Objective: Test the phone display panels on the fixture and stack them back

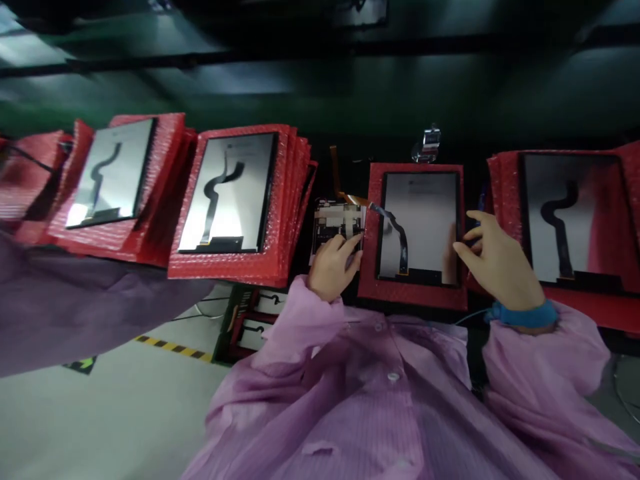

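Observation:
In front of me an LCD panel point(427, 213) lies on a red bubble-wrap sheet point(371, 283). A dark flex cable point(401, 243) runs up from its lower edge and meets an orange ribbon cable point(354, 199) at the left. My left hand point(333, 267) rests over the lower part of a small circuit board point(333, 215), fingers apart, with nothing visibly gripped. At the panel's right edge is my right hand point(500, 260), its thumb and fingers spread; whether the fingertips touch the panel I cannot tell. A blue wrist strap point(525, 315) circles that wrist.
Stacks of red bubble-wrap sheets with LCD panels stand at the left point(227, 193) and right point(595, 220). A shiny metal fixture point(429, 145) sits behind the middle panel. Another person's sleeve point(90, 307) reaches in from the left. Below, a crate point(234, 327) holds more panels.

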`<state>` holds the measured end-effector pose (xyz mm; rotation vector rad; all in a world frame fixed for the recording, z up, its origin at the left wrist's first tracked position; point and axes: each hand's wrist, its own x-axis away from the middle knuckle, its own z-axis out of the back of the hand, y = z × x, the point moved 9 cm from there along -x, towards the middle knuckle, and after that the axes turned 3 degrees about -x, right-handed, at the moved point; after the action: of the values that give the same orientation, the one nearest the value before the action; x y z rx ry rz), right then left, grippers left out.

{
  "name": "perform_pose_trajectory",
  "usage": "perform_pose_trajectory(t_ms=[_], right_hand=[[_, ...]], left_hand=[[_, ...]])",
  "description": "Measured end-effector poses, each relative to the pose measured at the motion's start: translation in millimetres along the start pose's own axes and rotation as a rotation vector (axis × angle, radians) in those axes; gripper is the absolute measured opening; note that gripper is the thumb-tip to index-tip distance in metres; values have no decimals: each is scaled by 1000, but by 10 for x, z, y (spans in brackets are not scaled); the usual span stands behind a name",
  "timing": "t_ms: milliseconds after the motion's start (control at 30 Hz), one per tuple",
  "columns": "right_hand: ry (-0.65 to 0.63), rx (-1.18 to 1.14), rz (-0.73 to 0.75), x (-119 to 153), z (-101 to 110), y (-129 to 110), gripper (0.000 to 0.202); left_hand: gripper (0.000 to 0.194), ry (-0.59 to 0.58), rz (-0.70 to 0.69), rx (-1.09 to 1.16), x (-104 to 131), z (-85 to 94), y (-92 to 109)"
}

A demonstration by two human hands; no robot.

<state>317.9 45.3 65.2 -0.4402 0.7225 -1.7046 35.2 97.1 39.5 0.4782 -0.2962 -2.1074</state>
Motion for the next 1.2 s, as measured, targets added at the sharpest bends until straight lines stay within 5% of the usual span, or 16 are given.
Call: perform_pose_trajectory(t_ms=[100, 200, 300, 433, 667, 1200], right_hand=[[86, 176, 128, -69, 31, -358, 38], [-40, 35, 324, -323, -247, -780, 34], [-216, -161, 439, -572, -682, -1011, 31], [-329, -311, 372, -691, -1070, -984, 17], [-279, -343, 350, -631, -1023, -962, 7], [-224, -305, 374, -637, -1038, -946, 9]], left_hand=[[28, 150, -63, 142, -156, 412, 58], [28, 370, -124, 48, -472, 750, 94], [35, 261, -245, 21, -878, 555, 115], [36, 63, -306, 103, -1096, 134, 6], [35, -45, -340, 209, -1013, 9, 5], [31, 6, -455, 98, -954, -18, 147]])
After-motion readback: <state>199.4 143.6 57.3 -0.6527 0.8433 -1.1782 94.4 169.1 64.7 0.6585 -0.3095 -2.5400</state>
